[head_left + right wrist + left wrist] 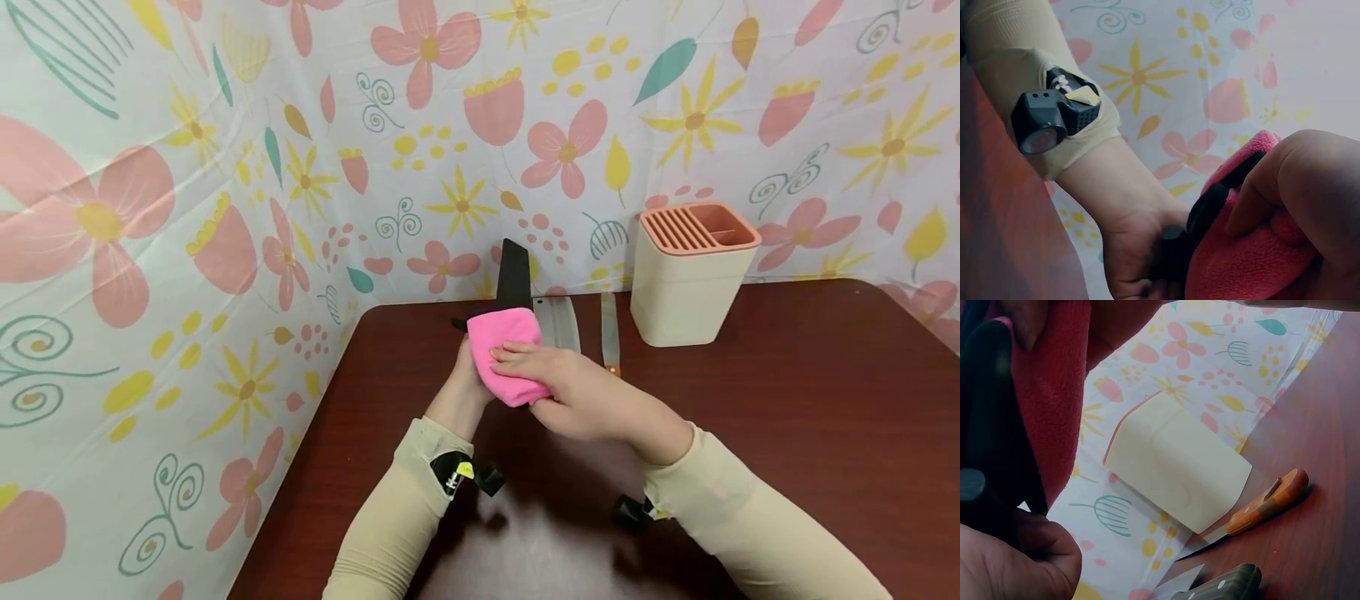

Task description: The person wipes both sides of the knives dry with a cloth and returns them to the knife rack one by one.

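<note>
A black knife [513, 275] with a broad dark blade points toward the back wall. My left hand [463, 387] grips its black handle, whose rounded end [1174, 235] shows in the right wrist view. A pink cloth [510, 323] is folded over the blade, hiding much of it. With my right hand [588, 396] I hold the cloth against the blade; in the right wrist view its fingers [1263, 187] curl over the fabric. Dark edges of the knife show between the cloth's folds there.
Behind my hands lie a wide silver blade [561, 321] with a dark handle [1229, 584] and a narrow knife [611, 325] with an orange-brown handle. A cream knife holder [686, 292] with a slotted pink top stands at the back right, near the flowered wall covering [465, 192].
</note>
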`<state>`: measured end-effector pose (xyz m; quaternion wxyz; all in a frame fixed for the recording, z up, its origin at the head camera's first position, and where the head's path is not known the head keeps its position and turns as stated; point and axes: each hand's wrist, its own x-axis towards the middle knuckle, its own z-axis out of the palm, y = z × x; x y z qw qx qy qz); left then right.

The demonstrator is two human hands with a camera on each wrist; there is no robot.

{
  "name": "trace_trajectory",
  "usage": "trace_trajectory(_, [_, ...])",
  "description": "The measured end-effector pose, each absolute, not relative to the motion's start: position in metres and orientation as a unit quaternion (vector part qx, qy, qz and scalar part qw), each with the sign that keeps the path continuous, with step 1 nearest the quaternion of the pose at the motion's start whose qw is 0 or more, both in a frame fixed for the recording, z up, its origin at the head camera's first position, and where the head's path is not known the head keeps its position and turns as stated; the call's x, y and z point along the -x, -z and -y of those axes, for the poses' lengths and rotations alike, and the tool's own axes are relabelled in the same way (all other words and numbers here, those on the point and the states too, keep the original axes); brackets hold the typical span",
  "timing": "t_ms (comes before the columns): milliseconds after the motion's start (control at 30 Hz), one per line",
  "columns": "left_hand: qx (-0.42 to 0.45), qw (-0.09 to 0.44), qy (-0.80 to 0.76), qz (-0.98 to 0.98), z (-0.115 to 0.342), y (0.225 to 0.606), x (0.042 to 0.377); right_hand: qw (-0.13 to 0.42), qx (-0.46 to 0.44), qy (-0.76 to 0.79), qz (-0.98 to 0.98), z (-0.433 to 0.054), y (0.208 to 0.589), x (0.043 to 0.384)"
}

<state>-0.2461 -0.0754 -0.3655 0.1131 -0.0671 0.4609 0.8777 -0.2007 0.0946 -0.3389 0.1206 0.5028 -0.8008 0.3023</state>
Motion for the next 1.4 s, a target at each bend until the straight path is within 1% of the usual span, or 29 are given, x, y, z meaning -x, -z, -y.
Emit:
trace_trajectory(133, [0.055,0.111,-0.875,-0.468,0.076,0.38,0.26,0.112,-0.505,-0.319,0.794,-0.101,0.336,0.205])
trace_trajectory(333, [0.021,0.079,-0.862,-0.5,0.079,0.395,0.269,0.076,-0.492,-0.364,0.787,-0.115,0.329,0.212])
trace_trajectory(500, [0.032,0.053,-0.822,-0.566,0.081,0.398,0.268,0.061,-0.464,-0.382,0.797,-0.128,0.322,0.217])
trace_trajectory(633, [0.041,0.055,-0.798,-0.599,0.082,0.397,0.27,0.065,-0.449,-0.403,0.795,-0.139,0.32,0.223])
trace_trajectory(833, [0.057,0.067,-0.8,-0.594,0.084,0.396,0.271,0.096,-0.431,-0.431,0.787,-0.155,0.316,0.23])
trace_trajectory(1000, [0.039,0.064,-0.794,-0.603,0.084,0.395,0.271,0.115,-0.371,-0.458,0.8,-0.16,0.307,0.23])
trace_trajectory(1133, [0.025,0.076,-0.803,-0.591,0.083,0.395,0.271,0.126,-0.312,-0.492,0.803,-0.158,0.299,0.228])
trace_trajectory(1233, [0.022,0.081,-0.812,-0.577,0.082,0.394,0.271,0.157,-0.278,-0.513,0.797,-0.155,0.294,0.228])
trace_trajectory(1400, [0.007,0.068,-0.813,-0.578,0.08,0.392,0.272,0.241,-0.267,-0.491,0.793,-0.149,0.279,0.233])
